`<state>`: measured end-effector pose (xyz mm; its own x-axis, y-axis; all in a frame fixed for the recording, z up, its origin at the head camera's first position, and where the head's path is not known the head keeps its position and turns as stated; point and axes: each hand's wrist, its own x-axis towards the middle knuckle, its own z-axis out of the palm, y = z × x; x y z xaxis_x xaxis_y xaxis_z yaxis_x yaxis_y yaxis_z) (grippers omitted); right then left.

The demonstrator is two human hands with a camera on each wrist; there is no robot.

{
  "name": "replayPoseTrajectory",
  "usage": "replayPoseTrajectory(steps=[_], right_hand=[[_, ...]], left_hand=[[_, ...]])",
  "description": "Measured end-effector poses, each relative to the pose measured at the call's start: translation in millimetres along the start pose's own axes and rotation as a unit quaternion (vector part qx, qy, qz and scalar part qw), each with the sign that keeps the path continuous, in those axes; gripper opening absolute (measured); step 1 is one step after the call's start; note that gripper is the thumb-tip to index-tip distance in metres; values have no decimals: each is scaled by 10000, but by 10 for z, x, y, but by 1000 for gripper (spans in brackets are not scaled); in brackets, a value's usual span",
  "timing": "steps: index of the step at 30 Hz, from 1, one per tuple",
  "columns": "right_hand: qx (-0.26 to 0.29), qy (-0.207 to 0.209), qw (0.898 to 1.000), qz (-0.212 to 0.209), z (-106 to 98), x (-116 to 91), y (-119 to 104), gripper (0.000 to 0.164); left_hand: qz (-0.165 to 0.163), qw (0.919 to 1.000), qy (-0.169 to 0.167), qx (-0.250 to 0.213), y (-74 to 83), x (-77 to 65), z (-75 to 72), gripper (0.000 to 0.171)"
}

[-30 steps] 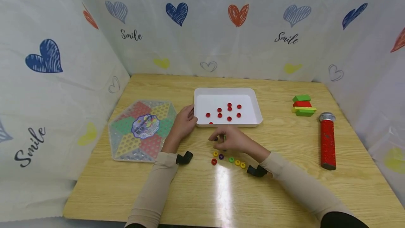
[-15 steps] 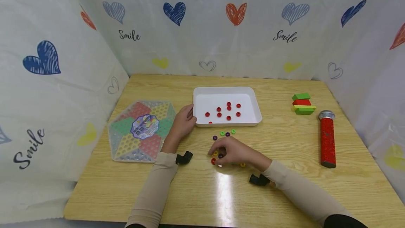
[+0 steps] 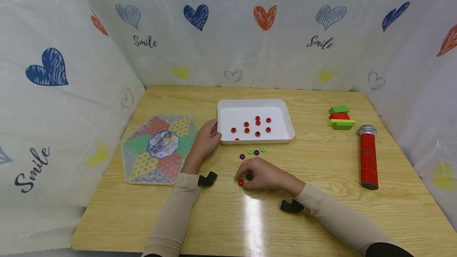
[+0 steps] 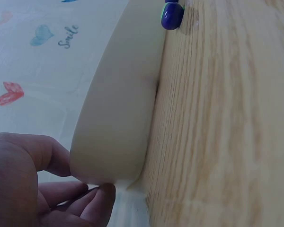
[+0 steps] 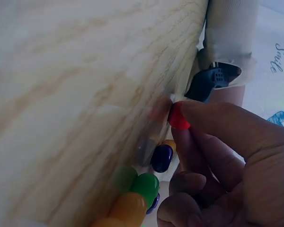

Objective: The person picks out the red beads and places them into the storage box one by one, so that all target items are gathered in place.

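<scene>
My left hand (image 3: 207,138) grips the front left corner of a white tray (image 3: 233,112), thumb and fingers on its wall in the left wrist view. Several red beads (image 3: 258,123) lie spread inside the tray. In front of it, my right hand (image 3: 264,174) pinches a red bead (image 5: 180,116) between thumb and finger, at the table surface. Beside that hand in the right wrist view are a purple bead (image 5: 162,158), a green bead (image 5: 145,188) and yellow beads (image 5: 128,208); in the head view the hand hides most of these.
Between tray and right hand sit green beads (image 3: 262,149) and purple beads (image 3: 242,156). To the left lies a hexagonal Chinese checkers board (image 3: 143,142). On the right are stacked coloured blocks (image 3: 341,118) and a red cylinder with a silver cap (image 3: 368,158).
My right hand has come nearer the table's front edge, from the beads by the tray to the red bead, and now pinches it. My left hand stays on the tray.
</scene>
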<state>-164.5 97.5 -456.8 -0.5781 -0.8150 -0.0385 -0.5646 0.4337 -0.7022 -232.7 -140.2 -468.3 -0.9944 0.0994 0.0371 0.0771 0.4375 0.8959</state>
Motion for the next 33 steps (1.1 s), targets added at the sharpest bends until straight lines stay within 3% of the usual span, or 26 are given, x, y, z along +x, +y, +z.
replayPoseTrajectory(steps=[11, 19, 28, 33], right_hand=[[-32, -75, 10000, -15, 11, 31, -19, 21], [-25, -57, 9999, 101, -88, 83, -93, 21], [-117, 241, 9996, 66, -290, 200, -103, 19], [-41, 688, 9976, 26, -443, 349, -14, 20]], left_hand=[[59, 10000, 56, -23, 3, -10, -3, 62], [126, 9999, 7, -42, -16, -7, -4, 62], [188, 9998, 17, -97, -16, 5, 0, 61], [245, 9997, 10, -92, -42, 12, 8, 61]])
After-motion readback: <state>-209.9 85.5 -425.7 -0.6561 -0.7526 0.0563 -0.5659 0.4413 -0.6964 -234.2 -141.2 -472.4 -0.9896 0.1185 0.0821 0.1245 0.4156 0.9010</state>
